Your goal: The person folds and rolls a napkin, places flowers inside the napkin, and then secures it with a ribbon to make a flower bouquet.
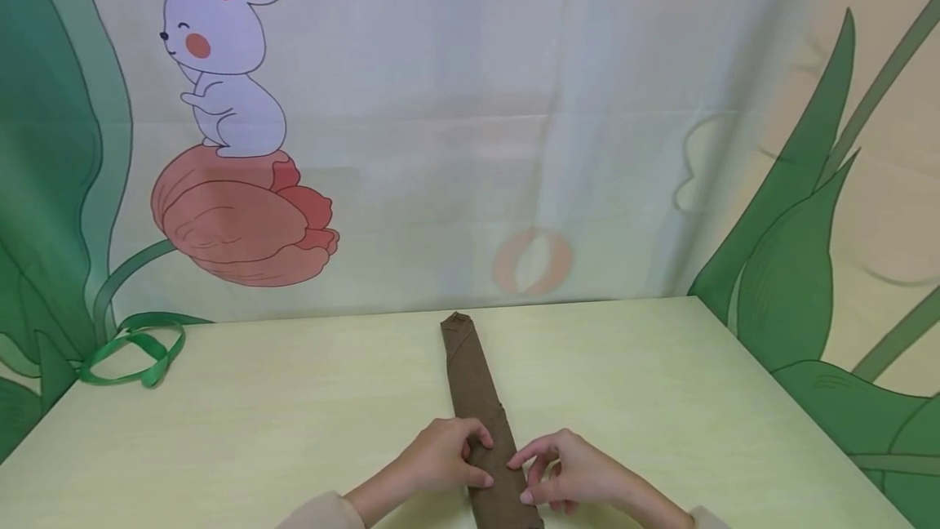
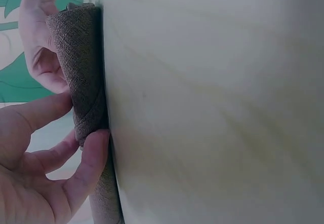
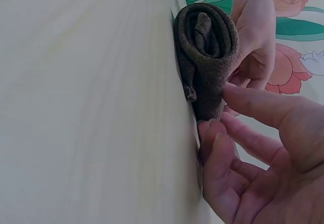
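A brown cloth (image 1: 473,382), rolled into a long flat strip, lies lengthwise on the pale table, its far end near the back edge. My left hand (image 1: 444,455) pinches the near part of the roll from the left, thumb at its lower edge and fingers on top, as the left wrist view shows with the woven cloth (image 2: 81,77). From the right, my right hand (image 1: 580,468) holds the opposite edge with bent fingers and thumb. Spiral layers show at the near end of the cloth (image 3: 215,74) in the right wrist view, with a loose fold at the table side.
A loop of green ribbon (image 1: 135,353) lies at the table's back left corner. Behind the table (image 1: 308,398) hangs a printed curtain (image 1: 426,145) with a rabbit, a red flower and green leaves.
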Demonstrator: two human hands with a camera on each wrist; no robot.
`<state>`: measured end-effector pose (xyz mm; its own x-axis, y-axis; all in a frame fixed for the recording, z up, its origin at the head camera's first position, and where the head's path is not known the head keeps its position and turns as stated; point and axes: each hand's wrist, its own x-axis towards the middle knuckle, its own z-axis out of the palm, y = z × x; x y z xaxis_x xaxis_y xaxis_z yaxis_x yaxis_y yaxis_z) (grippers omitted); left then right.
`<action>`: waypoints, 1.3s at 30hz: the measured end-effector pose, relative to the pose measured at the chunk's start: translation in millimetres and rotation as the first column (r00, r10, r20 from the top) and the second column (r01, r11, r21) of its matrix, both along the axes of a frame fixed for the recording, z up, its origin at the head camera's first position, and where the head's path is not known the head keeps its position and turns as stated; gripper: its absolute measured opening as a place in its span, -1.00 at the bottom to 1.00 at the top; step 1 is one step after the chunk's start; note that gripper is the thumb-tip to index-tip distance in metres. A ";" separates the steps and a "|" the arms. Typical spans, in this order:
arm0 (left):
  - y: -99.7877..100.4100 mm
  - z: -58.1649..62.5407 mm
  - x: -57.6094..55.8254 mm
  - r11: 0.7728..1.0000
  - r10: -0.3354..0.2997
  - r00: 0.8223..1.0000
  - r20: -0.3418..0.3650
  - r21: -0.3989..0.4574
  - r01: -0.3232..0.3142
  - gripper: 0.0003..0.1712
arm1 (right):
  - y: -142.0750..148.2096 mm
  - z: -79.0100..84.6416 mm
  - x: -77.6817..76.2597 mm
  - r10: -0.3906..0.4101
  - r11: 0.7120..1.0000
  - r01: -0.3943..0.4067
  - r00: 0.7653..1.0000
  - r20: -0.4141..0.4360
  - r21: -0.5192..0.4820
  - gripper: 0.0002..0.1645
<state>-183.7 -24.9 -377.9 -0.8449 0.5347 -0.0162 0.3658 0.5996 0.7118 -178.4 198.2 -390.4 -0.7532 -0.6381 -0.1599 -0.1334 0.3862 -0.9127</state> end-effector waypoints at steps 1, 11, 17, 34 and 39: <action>0.7 0.1 0.2 1.000 0.006 1.000 -0.001 -0.009 -0.006 -0.63 | -0.1 -0.2 0.0 -0.001 1.000 0.001 1.000 0.001 0.003 -0.63; -9.4 -1.1 -1.4 1.000 -0.003 0.998 0.057 -0.010 0.004 -0.60 | -11.8 -3.4 2.2 -0.006 1.000 0.006 1.000 0.025 -0.003 -0.65; -28.2 -1.1 3.4 0.999 -0.040 0.992 0.118 0.019 0.038 -0.62 | -28.2 -3.2 4.9 0.051 0.998 -0.046 0.995 0.091 -0.053 -0.73; -36.9 -2.1 5.1 0.990 -0.073 0.954 0.290 0.139 0.033 -0.57 | -39.1 -1.9 -79.8 -0.013 0.996 0.003 0.994 0.110 0.088 -0.64; -34.9 -3.1 4.6 0.989 -0.074 0.954 0.291 0.141 0.034 -0.58 | -42.7 -3.1 -108.2 -0.063 0.988 0.046 0.992 0.112 0.147 -0.55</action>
